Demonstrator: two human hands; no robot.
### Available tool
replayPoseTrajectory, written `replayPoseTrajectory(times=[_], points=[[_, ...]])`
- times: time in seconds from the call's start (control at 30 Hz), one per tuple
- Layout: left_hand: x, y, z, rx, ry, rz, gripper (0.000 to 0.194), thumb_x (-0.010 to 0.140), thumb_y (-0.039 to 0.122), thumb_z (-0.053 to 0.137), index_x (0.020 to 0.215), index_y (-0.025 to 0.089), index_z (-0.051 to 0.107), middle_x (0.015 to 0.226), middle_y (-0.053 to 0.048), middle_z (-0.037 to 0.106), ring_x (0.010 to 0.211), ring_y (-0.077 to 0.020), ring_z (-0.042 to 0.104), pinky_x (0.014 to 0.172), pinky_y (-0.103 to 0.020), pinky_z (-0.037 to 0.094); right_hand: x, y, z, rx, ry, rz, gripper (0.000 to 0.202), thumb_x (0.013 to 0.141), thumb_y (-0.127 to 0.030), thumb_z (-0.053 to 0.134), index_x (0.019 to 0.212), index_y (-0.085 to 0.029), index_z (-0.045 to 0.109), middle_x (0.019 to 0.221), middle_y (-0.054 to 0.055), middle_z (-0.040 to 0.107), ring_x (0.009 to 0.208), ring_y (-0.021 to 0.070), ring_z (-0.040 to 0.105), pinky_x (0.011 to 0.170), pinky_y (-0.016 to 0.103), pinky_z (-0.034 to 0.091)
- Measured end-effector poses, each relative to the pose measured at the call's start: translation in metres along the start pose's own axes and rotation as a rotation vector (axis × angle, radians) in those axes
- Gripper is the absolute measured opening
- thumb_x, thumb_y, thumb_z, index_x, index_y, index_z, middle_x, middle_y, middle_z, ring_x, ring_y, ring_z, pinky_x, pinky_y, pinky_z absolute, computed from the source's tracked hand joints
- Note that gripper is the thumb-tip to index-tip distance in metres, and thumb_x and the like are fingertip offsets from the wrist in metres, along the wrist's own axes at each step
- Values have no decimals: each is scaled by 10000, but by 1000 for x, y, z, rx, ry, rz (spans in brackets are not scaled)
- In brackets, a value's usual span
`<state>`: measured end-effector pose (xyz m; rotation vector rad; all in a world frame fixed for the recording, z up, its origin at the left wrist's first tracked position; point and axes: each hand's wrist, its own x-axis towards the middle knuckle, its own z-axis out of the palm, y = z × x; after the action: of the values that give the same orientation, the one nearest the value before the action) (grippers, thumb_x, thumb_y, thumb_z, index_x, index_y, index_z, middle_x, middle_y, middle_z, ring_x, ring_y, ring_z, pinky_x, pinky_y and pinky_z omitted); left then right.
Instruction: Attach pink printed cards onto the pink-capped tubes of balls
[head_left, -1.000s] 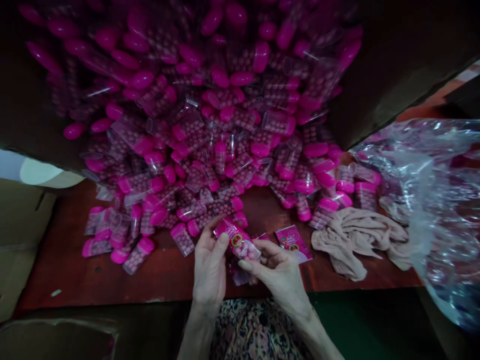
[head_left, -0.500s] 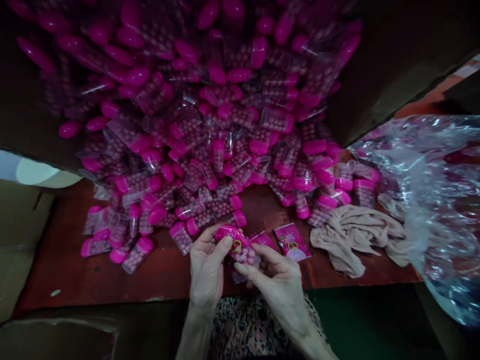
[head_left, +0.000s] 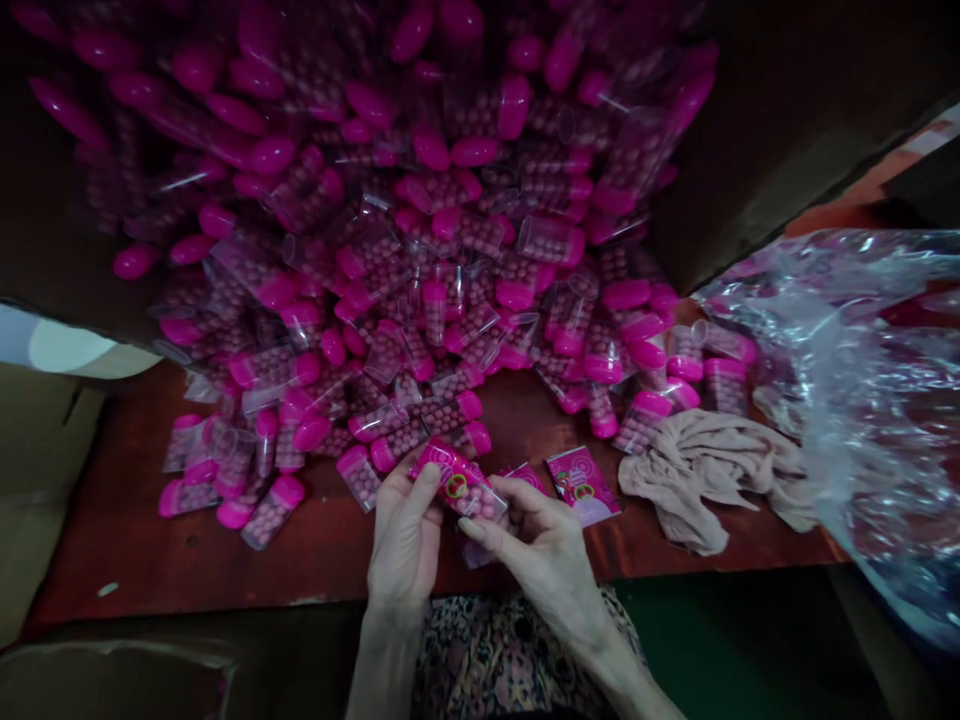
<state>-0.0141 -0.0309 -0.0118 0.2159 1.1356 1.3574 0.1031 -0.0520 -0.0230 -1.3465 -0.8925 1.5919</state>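
Note:
Between my two hands is a clear candy container (head_left: 480, 502) of pink balls, tilted, with a pink printed label (head_left: 452, 478) around its upper left part. My left hand (head_left: 407, 540) grips the label end, thumb on top. The fingers and thumb of my right hand (head_left: 536, 535) pinch the lower right end. Just beyond my right fingers, flat pink labels (head_left: 581, 484) lie on the red-brown table (head_left: 330, 550). Past my hands spreads a big heap of pink-capped containers (head_left: 435, 310).
An open dark box (head_left: 787, 120) holds most of the heap. A crumpled beige cloth (head_left: 705, 475) lies at the right, beside clear plastic wrap (head_left: 885, 400). Loose containers (head_left: 274, 510) sit at the left. Cardboard (head_left: 45, 480) stands at the far left.
Both hands have shifted slightly left with the container. The label now lies flatter around it, and my left thumb has moved left along the label.

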Motion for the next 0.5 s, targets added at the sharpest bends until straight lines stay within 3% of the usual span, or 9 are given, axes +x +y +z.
replayPoseTrajectory(times=[0.13,0.37,0.5], points=[[-2,-1,-1,17,35,-74,182,661,306,725,703,138,668,633,-26,666,629,-138,612,682,-270,493,-1,7,0,34,-7,32,280,626,-240,759,881,-188,654,606,-49,573,493,77,511,474,192,469],[-7,0,-2,5,75,-115,233,564,292,787,658,135,642,567,2,624,510,-95,541,615,-251,488,-2,5,8,187,-1,113,493,460,-194,837,876,-201,572,567,-79,573,406,72,500,374,174,437],[-9,1,-3,-7,86,-122,243,564,285,784,682,135,635,588,1,625,514,-105,553,599,-259,487,-3,5,9,177,-25,114,458,474,-209,830,845,-189,561,559,-77,583,367,56,485,360,161,420]])
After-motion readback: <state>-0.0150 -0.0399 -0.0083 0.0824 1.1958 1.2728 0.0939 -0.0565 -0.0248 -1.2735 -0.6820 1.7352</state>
